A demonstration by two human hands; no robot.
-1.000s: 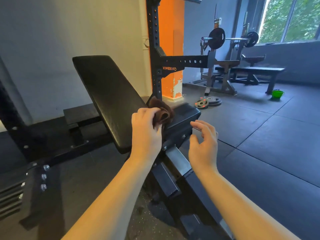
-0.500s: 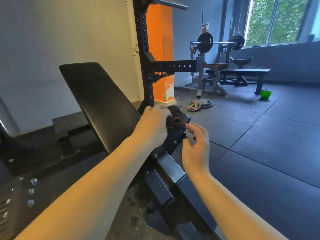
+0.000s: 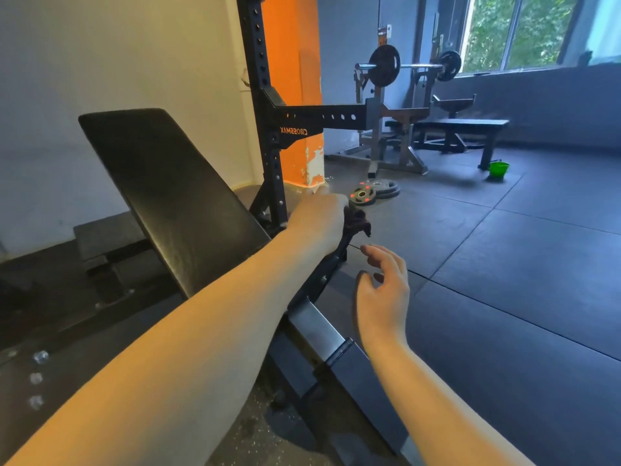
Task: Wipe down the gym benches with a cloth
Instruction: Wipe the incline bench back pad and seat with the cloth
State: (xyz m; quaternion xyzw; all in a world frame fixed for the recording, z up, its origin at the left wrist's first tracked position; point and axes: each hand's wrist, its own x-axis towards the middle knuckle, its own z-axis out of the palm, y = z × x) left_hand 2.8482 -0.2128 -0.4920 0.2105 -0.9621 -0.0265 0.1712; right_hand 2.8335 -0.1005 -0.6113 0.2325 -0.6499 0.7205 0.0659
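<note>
A black incline bench [image 3: 168, 193] stands in front of me, its padded backrest tilted up to the left. My left hand [image 3: 319, 223] grips a bunched dark brown cloth [image 3: 358, 223] at the far end of the bench seat, which my arm mostly hides. My right hand [image 3: 383, 290] hovers just right of the bench frame [image 3: 316, 324], fingers loosely curled, holding nothing. A second flat bench [image 3: 460, 124] stands at the back right by the window.
A black rack upright [image 3: 265, 105] and an orange pillar [image 3: 292, 79] rise behind the bench. Weight plates [image 3: 373, 191] lie on the floor beyond my left hand. A loaded barbell stand [image 3: 400, 72] and a green bucket [image 3: 498, 169] sit further back on dark rubber flooring.
My left hand has slid the cloth along the seat to its far end. My right hand came close to the cloth, then drew back and down.
</note>
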